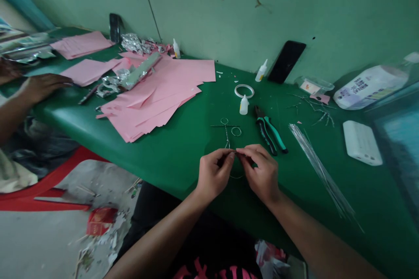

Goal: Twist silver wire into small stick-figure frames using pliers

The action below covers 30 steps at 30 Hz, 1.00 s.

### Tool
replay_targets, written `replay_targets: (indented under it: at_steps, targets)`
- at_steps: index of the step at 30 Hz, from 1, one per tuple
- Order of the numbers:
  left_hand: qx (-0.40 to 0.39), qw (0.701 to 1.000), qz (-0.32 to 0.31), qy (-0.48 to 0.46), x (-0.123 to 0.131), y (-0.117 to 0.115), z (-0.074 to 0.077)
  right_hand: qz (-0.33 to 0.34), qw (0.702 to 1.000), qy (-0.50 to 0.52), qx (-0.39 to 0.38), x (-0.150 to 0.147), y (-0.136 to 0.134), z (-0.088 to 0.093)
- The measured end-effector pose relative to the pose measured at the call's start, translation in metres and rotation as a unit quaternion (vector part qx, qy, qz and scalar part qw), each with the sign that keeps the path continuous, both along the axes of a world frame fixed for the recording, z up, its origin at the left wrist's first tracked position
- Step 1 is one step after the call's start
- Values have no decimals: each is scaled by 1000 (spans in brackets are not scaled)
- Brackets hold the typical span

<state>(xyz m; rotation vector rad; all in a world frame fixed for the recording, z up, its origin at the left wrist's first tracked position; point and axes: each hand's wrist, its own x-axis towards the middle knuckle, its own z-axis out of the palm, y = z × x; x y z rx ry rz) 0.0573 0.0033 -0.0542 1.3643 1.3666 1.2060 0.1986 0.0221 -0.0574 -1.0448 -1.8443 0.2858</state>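
My left hand [214, 174] and my right hand [260, 170] meet over the green table, thumbs and forefingers pinched on a thin wire. Part of the wire curves out as a loop [237, 177] below the fingers. Just beyond them lies a twisted wire figure [226, 133] with a round top and a cross bar. A small wire ring [236, 131] sits beside it. To the right of my hands are pliers [271, 133] with green and black handles, then a bundle of straight wires [317, 170].
Pink paper sheets [163, 96] spread across the left. Glue bottles [244, 105], a roll of tape [244, 91] and a phone [286, 62] stand toward the wall. At right are a white box [362, 143] and a large bottle [371, 86]. Another person's hand [46, 87] rests at far left.
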Motion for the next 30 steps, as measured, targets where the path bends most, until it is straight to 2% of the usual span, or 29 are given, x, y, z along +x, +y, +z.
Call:
replay_targets:
  at_steps: [14,23,30]
  targets:
    - [-16,1000,10,-11,1,2,0,-9,1000,12,-11,1,2,-4]
    - [-14,999,7,-34,-1,5,-5,33,991,43,-124,2,0,-2]
    - [-26,999,-7,-37,0,6,-4,11,986,71,-151,0,1,0]
